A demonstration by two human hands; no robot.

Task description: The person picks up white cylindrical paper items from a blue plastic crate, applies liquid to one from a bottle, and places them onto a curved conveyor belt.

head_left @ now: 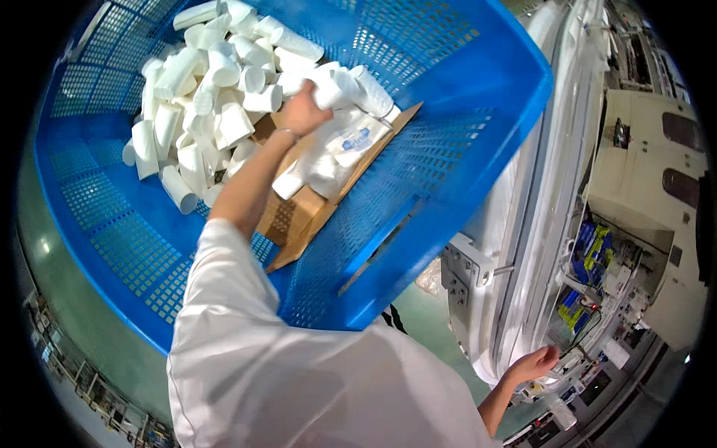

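Note:
My left hand [300, 113] reaches deep into a big blue plastic basket [463, 187], its fingers and thumb closed around a white roll [332, 88]. Many more white rolls [196, 97] lie heaped loosely around it, at all angles. Beside that hand is a clear plastic package [352, 142] with blue print and white rolls in it. Brown cardboard [302, 216] lies under and along the package. My right hand [534, 364] is outside the basket at the lower right, near the white machine's edge. Its fingers are loosely bent, and I see nothing in them.
A long white machine with metal rails [508, 224] stands right of the basket, a white bracket [470, 270] jutting from it. Beyond are a cream cabinet [642, 149] and blue-and-yellow packs [590, 254]. Green floor [82, 261] shows at left.

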